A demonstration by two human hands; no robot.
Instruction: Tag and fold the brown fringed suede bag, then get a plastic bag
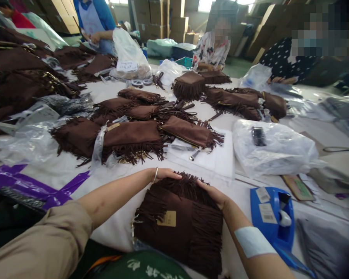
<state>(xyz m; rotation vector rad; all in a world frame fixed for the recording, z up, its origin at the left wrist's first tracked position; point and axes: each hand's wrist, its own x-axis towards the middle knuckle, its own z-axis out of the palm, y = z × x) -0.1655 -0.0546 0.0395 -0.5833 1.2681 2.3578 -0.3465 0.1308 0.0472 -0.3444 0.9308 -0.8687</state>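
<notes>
A dark brown fringed bag (180,228) with a small tan tag (167,219) lies right in front of me. My left hand (166,174) grips its far edge at the left, thumb over the fringe and the other fingers largely hidden. At the far right corner my right hand (213,192) has hold of the same bag, its fingertips partly lost behind the fringe. Just beyond it, a brown fringed pouch (187,130) and a larger fringed bag (133,135) lie on the white table covering.
Brown bags (14,85) are heaped at the left, near purple tape (40,186). To the right are a plastic bag (279,151) with a black comb (258,136) on it and a blue tape dispenser (272,217). Several people stand or sit across the table.
</notes>
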